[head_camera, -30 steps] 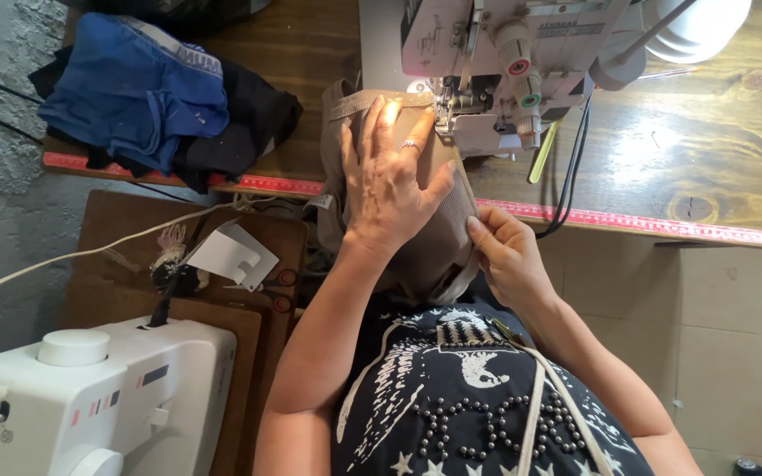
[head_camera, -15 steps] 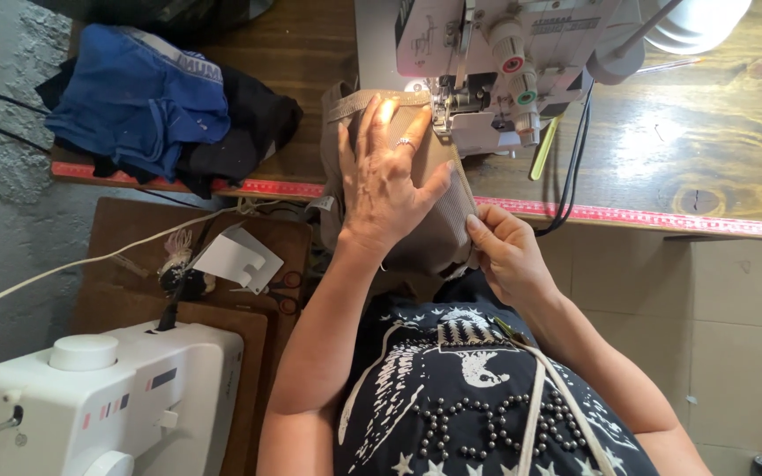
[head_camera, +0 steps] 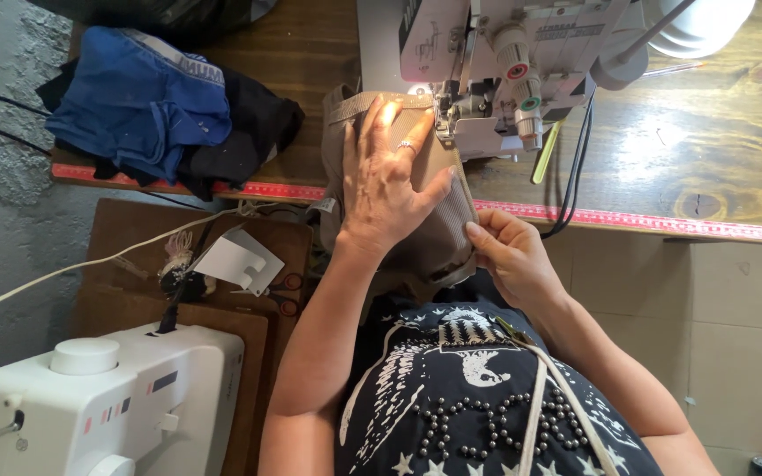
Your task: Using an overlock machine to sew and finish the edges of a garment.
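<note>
Left hand (head_camera: 390, 181) stays flat, fingers spread, on the tan fabric (head_camera: 434, 220); right hand (head_camera: 509, 256) still pinches its edge. Fabric unmoved at the sewing machine (head_camera: 487, 62).

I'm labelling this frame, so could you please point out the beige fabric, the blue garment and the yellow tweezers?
beige fabric (head_camera: 448, 231), head view, lower right panel.
blue garment (head_camera: 138, 101), head view, middle of the pile.
yellow tweezers (head_camera: 546, 153), head view, mid-length.

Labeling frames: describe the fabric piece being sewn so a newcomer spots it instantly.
Start at the grey sewing machine on the wooden table. The beige ribbed fabric lies under its needle, pressed by the left hand and pinched by the right hand. Unlike the blue and black clothes, it is tan.
</note>
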